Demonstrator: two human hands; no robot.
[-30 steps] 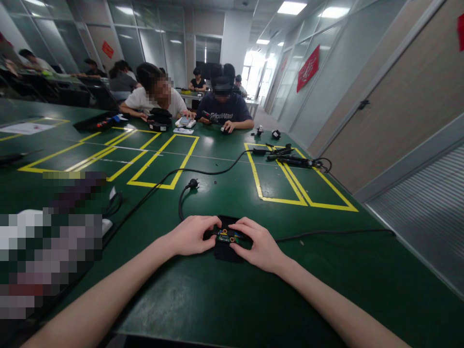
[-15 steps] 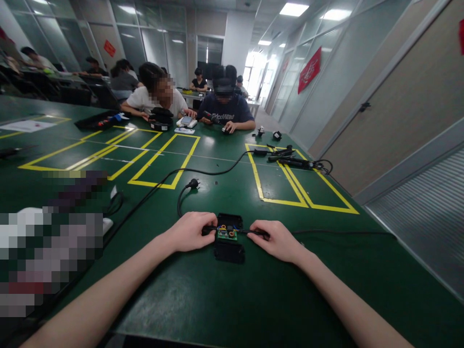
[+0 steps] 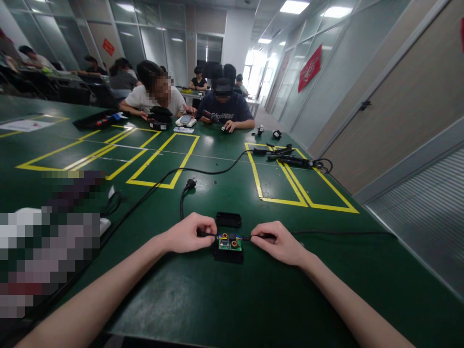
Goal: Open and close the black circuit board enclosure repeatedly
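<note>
A small green circuit board (image 3: 230,243) with copper coils hangs between two black cables. My left hand (image 3: 194,233) pinches the cable at the board's left end, and my right hand (image 3: 272,240) grips the black cable (image 3: 326,233) at its right end. Just behind the board lies one black case half (image 3: 228,219), open side up. The other case half (image 3: 228,257) is under the board's near edge and partly hidden by it. A black plug (image 3: 190,184) on a short cord lies beyond my left hand.
Yellow tape rectangles mark the green table (image 3: 232,304). A long black cable crosses behind my hands to tools (image 3: 290,157) at the back right. Two people sit across the table, near a black tray (image 3: 96,121). Blurred items lie at the left.
Both hands have brought the board slightly nearer to me, from the far case half to over the near one. The far case half now shows uncovered.
</note>
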